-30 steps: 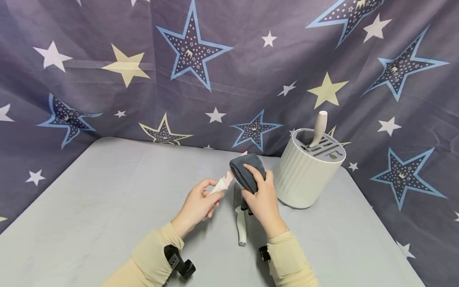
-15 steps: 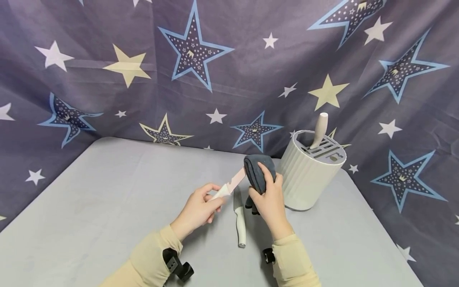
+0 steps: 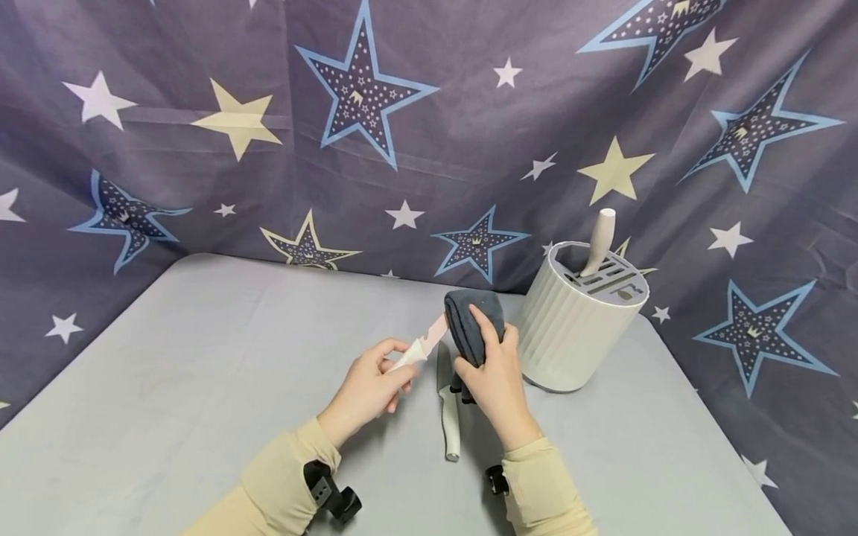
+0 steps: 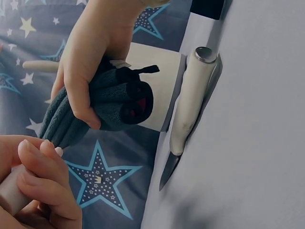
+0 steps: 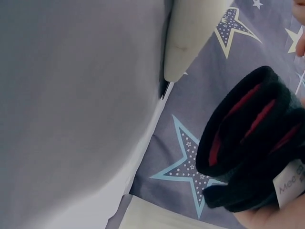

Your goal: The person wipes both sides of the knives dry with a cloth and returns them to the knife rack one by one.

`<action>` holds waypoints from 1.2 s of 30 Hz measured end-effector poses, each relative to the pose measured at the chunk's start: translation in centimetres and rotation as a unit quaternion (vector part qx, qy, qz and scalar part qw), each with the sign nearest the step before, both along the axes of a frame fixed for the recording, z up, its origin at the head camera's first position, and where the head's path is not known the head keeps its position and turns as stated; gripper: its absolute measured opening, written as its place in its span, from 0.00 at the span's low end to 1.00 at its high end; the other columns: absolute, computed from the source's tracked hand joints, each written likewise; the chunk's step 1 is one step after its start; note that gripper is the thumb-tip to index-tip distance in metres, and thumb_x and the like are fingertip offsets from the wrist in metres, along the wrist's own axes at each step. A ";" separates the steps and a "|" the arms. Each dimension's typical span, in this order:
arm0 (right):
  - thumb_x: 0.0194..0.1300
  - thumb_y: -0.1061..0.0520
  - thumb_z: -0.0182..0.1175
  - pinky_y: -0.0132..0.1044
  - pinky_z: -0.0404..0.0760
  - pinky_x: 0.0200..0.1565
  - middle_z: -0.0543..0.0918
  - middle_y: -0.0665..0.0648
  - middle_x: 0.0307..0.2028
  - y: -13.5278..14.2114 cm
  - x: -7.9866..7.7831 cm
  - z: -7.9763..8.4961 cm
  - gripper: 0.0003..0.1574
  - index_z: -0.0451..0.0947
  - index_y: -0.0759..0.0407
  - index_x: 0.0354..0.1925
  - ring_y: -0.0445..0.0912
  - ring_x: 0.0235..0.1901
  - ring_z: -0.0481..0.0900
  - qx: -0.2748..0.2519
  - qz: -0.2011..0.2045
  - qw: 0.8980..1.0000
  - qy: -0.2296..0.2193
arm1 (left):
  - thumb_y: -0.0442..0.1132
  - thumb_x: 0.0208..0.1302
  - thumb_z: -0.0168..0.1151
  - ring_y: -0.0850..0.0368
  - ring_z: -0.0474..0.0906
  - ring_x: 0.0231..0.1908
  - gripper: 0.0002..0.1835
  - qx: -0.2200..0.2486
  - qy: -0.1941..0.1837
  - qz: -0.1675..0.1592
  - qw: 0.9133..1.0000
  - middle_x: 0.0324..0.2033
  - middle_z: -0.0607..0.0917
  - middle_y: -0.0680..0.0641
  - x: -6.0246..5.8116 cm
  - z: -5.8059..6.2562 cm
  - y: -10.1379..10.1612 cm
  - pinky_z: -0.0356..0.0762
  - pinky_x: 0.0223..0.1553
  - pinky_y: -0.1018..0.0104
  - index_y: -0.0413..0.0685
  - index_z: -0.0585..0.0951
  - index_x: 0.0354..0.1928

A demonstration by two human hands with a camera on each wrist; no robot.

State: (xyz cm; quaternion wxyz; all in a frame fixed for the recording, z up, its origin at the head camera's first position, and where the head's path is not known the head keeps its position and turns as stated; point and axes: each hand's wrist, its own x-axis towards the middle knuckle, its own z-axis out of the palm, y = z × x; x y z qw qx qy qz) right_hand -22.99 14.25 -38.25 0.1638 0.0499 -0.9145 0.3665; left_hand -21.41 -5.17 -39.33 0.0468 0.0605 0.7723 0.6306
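My left hand [image 3: 365,383] grips the white handle of a knife [image 3: 436,333] with a pink blade, angled up to the right. In my right hand [image 3: 494,380] is a folded dark grey cloth [image 3: 472,320], wrapped over the far part of that blade, so the tip is hidden. The left wrist view shows the cloth [image 4: 114,100] bunched in layered folds; red inner layers and a white label show on the cloth [image 5: 248,138] in the right wrist view. A second knife [image 3: 451,428], white-handled with a dark blade, lies on the table below the hands.
A ribbed white knife block [image 3: 566,335] stands right of my right hand, with a slotted grey top. One pale handle [image 3: 599,242] sticks up from it. A star-patterned curtain [image 3: 415,171] hangs behind the grey table [image 3: 221,357].
The cloth slid right along the blade, baring more of it, then came partway back left. The blade tip that poked past the cloth earlier is now covered. My left hand barely moved.
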 end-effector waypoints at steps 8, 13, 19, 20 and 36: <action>0.51 0.60 0.66 0.51 0.78 0.41 0.67 0.68 0.57 -0.5 0.3 -0.1 0.49 0.66 0.38 0.70 0.58 0.41 0.76 0.026 0.021 0.999 0.019 | 0.36 0.63 0.62 0.63 0.67 0.09 0.13 0.001 0.006 0.022 1.000 0.20 0.81 0.45 -0.2 -0.1 -0.1 0.62 0.11 0.71 0.47 0.78 0.50; 0.49 0.62 0.68 0.50 0.78 0.41 0.68 0.67 0.57 -0.9 0.4 -0.2 0.49 0.68 0.37 0.69 0.58 0.42 0.77 0.050 0.034 0.998 0.027 | 0.36 0.63 0.62 0.62 0.67 0.09 0.13 0.002 0.009 0.032 0.999 0.20 0.82 0.45 -0.3 0.0 -0.3 0.62 0.11 0.71 0.47 0.78 0.50; 0.47 0.64 0.70 0.46 0.77 0.37 0.71 0.67 0.54 -1.3 0.6 -0.6 0.46 0.74 0.40 0.66 0.55 0.38 0.76 0.084 0.055 0.993 0.057 | 0.35 0.64 0.62 0.61 0.68 0.10 0.14 0.006 0.005 0.037 0.999 0.21 0.82 0.43 -0.4 -0.2 -0.5 0.63 0.12 0.71 0.46 0.78 0.51; 0.47 0.64 0.70 0.45 0.77 0.36 0.72 0.66 0.53 -1.4 0.7 -0.6 0.46 0.74 0.41 0.65 0.54 0.37 0.76 0.086 0.061 0.993 0.061 | 0.35 0.64 0.62 0.61 0.68 0.10 0.14 0.005 0.005 0.038 0.999 0.21 0.82 0.44 -0.4 -0.2 -0.5 0.63 0.12 0.71 0.46 0.78 0.51; 0.49 0.63 0.66 0.39 0.73 0.34 0.74 0.58 0.51 -1.2 0.7 -0.4 0.40 0.77 0.37 0.60 0.50 0.34 0.74 0.011 0.091 0.994 0.055 | 0.36 0.67 0.58 0.64 0.66 0.10 0.17 0.077 -0.030 0.032 0.996 0.19 0.79 0.53 -0.5 0.3 -0.4 0.60 0.11 0.72 0.41 0.73 0.56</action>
